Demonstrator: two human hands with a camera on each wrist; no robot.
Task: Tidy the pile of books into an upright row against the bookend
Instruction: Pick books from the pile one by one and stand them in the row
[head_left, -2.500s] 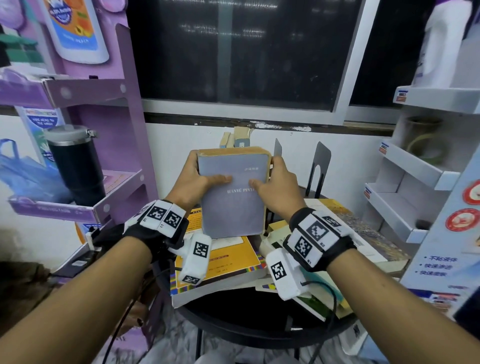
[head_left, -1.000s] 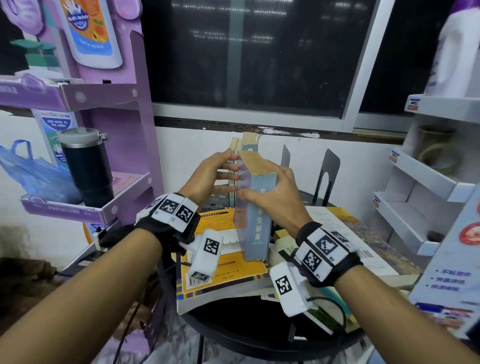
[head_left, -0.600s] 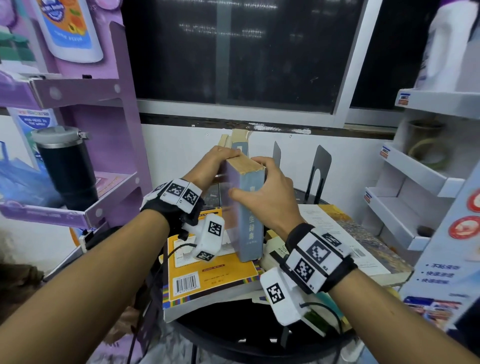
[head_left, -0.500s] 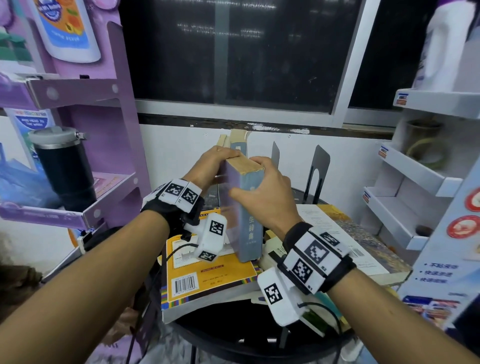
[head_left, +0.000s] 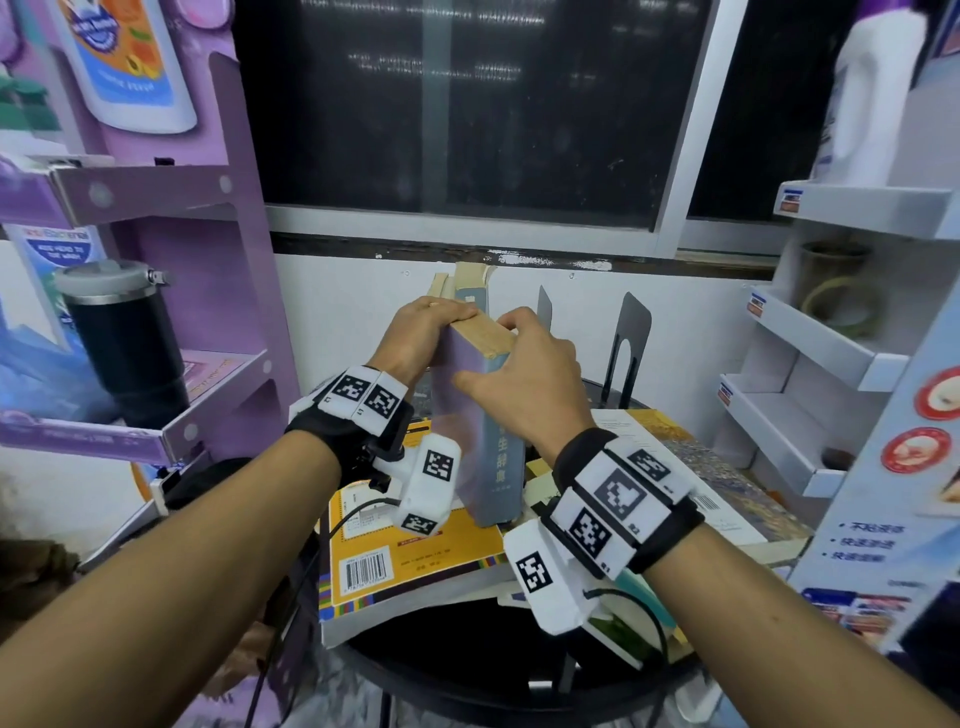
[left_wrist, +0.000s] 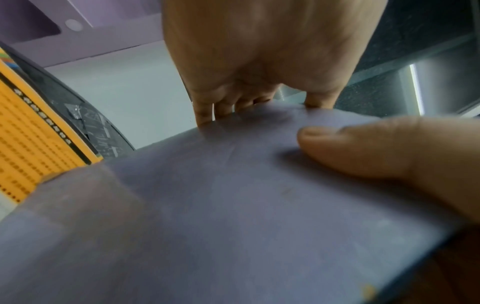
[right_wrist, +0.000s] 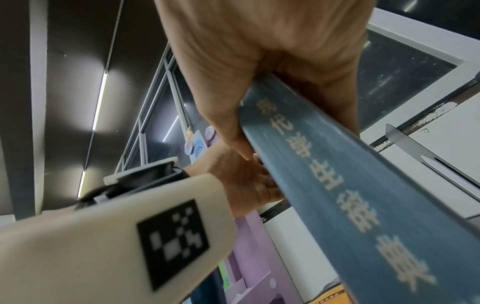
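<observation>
A thick grey-blue book (head_left: 491, 457) stands upright with its spine towards me, its lower end over a yellow book (head_left: 415, 556) that lies flat. My left hand (head_left: 428, 332) grips its top from the left, fingers curled over the page edge. My right hand (head_left: 524, 376) grips the top from the right, thumb across the cover. In the left wrist view the cover (left_wrist: 233, 205) fills the frame under the right thumb (left_wrist: 369, 150). The right wrist view shows the lettered spine (right_wrist: 350, 195). A black bookend (head_left: 631, 338) stands behind on the right, and two upright books (head_left: 470, 288) behind the hands.
More books lie in a loose pile (head_left: 670, 467) on the round black table (head_left: 493, 675). A purple rack (head_left: 228, 291) with a black tumbler (head_left: 124, 343) stands left, white shelves (head_left: 810, 332) right. A thin second bookend (head_left: 543, 306) rises beside the held book.
The book has been turned from cover-facing-me to upright and spine-on, then lowered toward the yellow book. Both hands kept hold; in the last half second it barely moved.
</observation>
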